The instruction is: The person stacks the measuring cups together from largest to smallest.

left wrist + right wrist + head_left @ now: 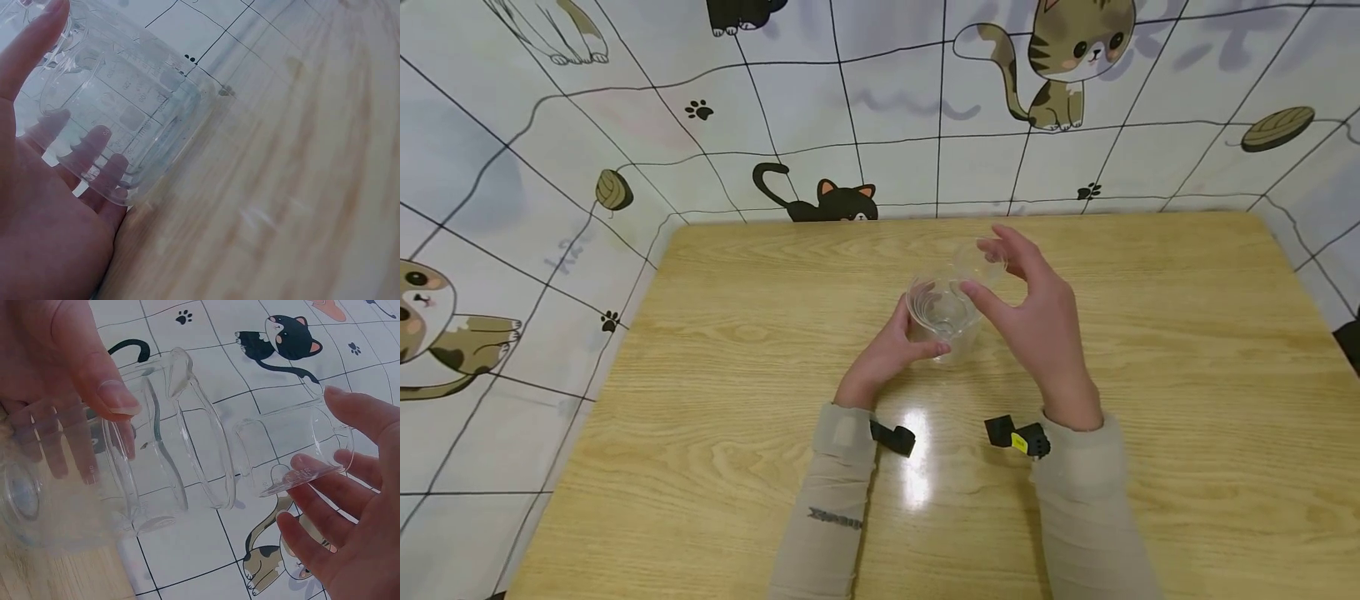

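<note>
My left hand (891, 354) grips a large clear glass beaker (134, 103) low on its side, its thumb toward the rim. Graduation marks show on the beaker's wall, and its base is close to the tabletop. Inside sit smaller glass beakers, one within another; the outermost inner beaker (147, 487) sticks partly out of the mouth. My right hand (1041, 321) holds a small glass beaker (284, 453) around its rim end, between thumb and fingers. Its far end points at the mouth of the nested beakers, with a small gap between them in the right wrist view.
The beakers are over the middle of a light wooden table (737, 358). White wall panels (887, 104) with black grid lines and cartoon cats border the table at the back and sides. Black straps (892, 438) are around both sleeves near the wrists.
</note>
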`<move>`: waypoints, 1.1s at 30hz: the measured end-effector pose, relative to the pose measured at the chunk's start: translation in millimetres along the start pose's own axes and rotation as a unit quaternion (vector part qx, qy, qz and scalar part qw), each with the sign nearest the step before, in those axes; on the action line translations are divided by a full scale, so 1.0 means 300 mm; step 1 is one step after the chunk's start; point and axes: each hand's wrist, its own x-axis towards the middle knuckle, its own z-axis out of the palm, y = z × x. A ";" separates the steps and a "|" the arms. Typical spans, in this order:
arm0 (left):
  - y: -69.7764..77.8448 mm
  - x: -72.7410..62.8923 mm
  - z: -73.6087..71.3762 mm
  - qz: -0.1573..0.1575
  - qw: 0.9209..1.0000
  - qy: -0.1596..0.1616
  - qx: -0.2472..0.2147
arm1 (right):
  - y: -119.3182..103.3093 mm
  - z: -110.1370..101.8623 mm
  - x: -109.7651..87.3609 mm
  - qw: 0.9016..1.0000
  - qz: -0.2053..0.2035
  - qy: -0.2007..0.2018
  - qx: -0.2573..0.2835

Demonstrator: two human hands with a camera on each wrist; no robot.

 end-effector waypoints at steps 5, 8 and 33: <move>-0.002 -0.004 -0.004 -0.001 1.000 0.000 0.005 | -0.026 0.000 -0.004 1.000 0.006 -0.003 0.008; -0.001 -0.004 -0.005 -0.001 1.000 0.002 0.008 | -0.075 -0.006 -0.007 1.000 0.011 -0.005 0.021; -0.011 -0.002 -0.001 -0.026 1.000 0.008 0.004 | 0.005 0.049 -0.009 0.999 -0.004 -0.034 0.005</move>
